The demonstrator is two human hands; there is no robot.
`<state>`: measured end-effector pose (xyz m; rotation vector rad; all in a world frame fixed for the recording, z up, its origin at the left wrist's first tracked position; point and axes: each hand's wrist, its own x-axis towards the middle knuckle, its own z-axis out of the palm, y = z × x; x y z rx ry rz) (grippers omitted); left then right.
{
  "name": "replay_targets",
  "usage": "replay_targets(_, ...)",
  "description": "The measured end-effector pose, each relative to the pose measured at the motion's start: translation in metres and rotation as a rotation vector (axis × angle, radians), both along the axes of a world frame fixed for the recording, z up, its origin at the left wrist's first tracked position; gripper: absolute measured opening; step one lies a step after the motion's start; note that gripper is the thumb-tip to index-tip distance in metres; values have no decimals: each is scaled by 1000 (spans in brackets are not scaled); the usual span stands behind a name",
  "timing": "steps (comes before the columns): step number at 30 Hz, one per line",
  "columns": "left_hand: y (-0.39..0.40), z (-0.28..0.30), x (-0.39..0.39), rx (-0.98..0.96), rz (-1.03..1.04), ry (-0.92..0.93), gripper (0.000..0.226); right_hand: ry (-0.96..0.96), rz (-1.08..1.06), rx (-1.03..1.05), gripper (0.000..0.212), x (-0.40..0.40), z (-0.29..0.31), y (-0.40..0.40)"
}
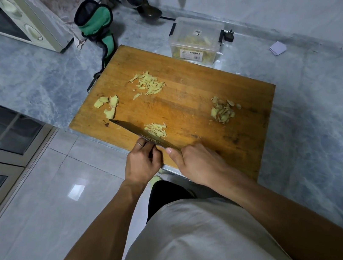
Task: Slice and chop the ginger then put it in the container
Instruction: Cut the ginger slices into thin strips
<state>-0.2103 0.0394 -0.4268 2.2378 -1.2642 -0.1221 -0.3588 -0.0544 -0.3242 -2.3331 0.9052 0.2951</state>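
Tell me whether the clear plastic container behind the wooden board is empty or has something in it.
Not empty. Pale yellow pieces show through the walls of the clear plastic container, apparently ginger. Whether a lid is on, I cannot tell.

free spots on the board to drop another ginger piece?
Bare: cutting board centre, between shredded pile and peel pile; also its near right corner. Crowded: left edge with ginger slices, and by the knife and both hands.
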Motion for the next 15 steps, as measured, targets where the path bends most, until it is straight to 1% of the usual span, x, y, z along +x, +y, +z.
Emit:
replay_targets(7,1,0,4,16,-28,31,31,24,-33,22,67,9,-5,0)
replay_targets(12,1,10,8,80,-97,-40,33,10,-56,61,73,19,-4,-4)
replay_targets(15,2,14,13,101,-148,-67,31,-20,-50,86,71,21,-5,-7)
